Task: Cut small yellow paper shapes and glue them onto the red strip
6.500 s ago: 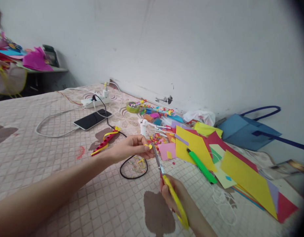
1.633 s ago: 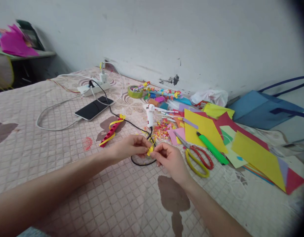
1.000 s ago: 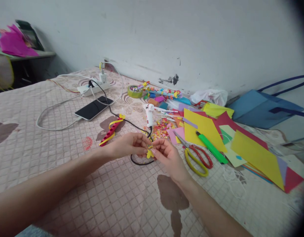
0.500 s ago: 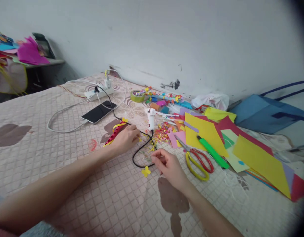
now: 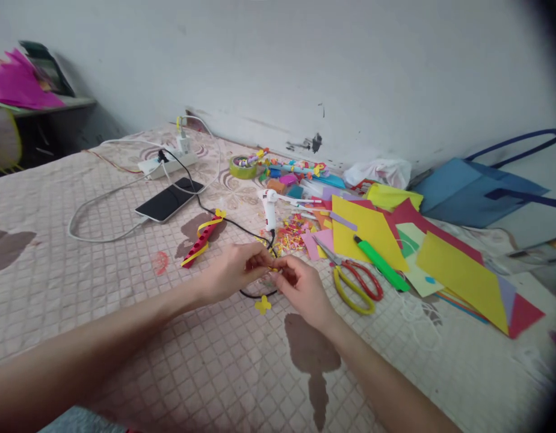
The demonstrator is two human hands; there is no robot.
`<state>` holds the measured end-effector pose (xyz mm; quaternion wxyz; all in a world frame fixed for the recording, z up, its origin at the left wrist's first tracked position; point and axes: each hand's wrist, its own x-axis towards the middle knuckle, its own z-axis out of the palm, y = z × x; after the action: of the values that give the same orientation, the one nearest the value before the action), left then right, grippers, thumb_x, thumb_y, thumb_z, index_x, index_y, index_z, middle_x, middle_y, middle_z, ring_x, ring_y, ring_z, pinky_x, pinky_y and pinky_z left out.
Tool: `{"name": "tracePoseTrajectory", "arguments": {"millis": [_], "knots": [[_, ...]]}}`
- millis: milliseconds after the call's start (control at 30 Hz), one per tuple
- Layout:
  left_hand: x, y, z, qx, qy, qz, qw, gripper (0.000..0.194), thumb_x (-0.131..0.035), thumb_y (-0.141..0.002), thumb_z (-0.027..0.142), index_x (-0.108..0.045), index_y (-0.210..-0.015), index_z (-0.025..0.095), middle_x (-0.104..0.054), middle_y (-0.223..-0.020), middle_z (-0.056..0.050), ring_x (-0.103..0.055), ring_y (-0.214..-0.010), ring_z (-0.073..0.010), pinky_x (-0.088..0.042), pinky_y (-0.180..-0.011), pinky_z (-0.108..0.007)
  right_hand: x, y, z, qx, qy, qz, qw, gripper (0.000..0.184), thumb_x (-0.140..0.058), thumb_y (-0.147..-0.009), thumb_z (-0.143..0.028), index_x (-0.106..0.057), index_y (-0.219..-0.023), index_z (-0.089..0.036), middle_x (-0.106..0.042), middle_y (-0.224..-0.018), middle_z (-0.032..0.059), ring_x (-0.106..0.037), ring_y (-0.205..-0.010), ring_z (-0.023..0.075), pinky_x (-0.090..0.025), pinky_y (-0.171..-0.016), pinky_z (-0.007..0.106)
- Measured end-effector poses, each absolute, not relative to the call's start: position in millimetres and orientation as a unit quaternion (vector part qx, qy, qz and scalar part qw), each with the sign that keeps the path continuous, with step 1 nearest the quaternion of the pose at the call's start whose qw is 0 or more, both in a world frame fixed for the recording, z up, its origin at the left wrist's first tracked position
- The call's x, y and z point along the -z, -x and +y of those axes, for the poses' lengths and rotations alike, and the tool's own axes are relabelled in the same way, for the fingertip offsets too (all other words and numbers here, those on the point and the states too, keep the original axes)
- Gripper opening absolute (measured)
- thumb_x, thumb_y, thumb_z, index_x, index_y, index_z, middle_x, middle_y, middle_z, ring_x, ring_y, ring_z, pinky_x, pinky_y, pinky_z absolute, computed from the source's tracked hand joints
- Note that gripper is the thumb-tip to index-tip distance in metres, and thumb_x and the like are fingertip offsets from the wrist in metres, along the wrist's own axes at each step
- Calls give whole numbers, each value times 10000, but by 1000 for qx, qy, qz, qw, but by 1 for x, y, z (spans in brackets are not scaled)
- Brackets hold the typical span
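Observation:
My left hand [image 5: 237,270] and my right hand [image 5: 304,290] meet with pinched fingertips over the table's middle. A small yellow piece [image 5: 274,269] shows between them, mostly covered by the fingers; it looks like paper. Just below, a yellow paper flower [image 5: 262,305] lies on the cloth by the loop of a black cord. Left of my left hand rests a red strip [image 5: 200,245] with a yellow ribbon of paper wound round it and a yellow flower at its top. A white glue gun [image 5: 269,209] stands beyond my hands.
Scissors [image 5: 350,281], a green craft knife [image 5: 381,263] and coloured paper sheets [image 5: 463,279] lie to the right. Paper scraps [image 5: 298,234] are scattered by the glue gun. A phone [image 5: 169,199] and a power strip [image 5: 167,162] with cables sit at the back left.
My left hand has moved off the red strip's side toward my right hand, and their fingertips now meet at the small yellow piece. The view has shifted slightly.

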<state>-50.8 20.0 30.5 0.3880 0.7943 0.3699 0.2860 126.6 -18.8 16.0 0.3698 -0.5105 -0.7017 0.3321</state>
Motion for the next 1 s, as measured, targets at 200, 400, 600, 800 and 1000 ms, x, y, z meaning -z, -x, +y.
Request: {"name": "tracePoseTrajectory", "arguments": {"millis": [200,400,600,800,1000], "knots": [[-26,48,20,-302,-712,376,510,122,-577,-784,226,-585,-870,140,-633,-767,-23,-577,-676,-114,-453,-616,-230,-12,-128,-18,-235,515,-728,387,106,-489,-837,-185,-583,-789,-185,-576,-720,14,-541,-649,143,-419,-588,240],[-19,45,24,-300,-574,336,685,138,-639,-742,202,-566,-820,115,-615,-695,3,-564,-606,-73,-445,-588,-201,-12,-129,-21,-205,504,-720,431,98,-563,-817,-195,-561,-719,-184,-554,-679,-6,-511,-606,118,-412,-578,228],[-20,46,25,-279,-546,306,728,141,-659,-726,177,-568,-816,119,-629,-687,5,-565,-595,-70,-444,-595,-205,-10,-130,-21,-399,512,-609,455,157,-631,-785,-307,-568,-716,-180,-523,-545,-46,-465,-464,91,-371,-445,207],[-17,46,24,-280,-554,287,730,165,-673,-702,146,-569,-829,129,-626,-691,17,-566,-603,-71,-439,-598,-205,-9,-129,-20,-547,481,-517,450,224,-647,-762,-367,-564,-693,-172,-508,-480,-59,-443,-408,69,-347,-394,182],[-15,47,25,-281,-577,268,718,206,-673,-698,122,-571,-876,130,-644,-777,-9,-593,-703,-93,-447,-637,-212,-10,-130,-18,-670,462,-409,414,256,-666,-726,-389,-549,-687,-164,-547,-549,-46,-441,-399,50,-309,-356,157]]}}
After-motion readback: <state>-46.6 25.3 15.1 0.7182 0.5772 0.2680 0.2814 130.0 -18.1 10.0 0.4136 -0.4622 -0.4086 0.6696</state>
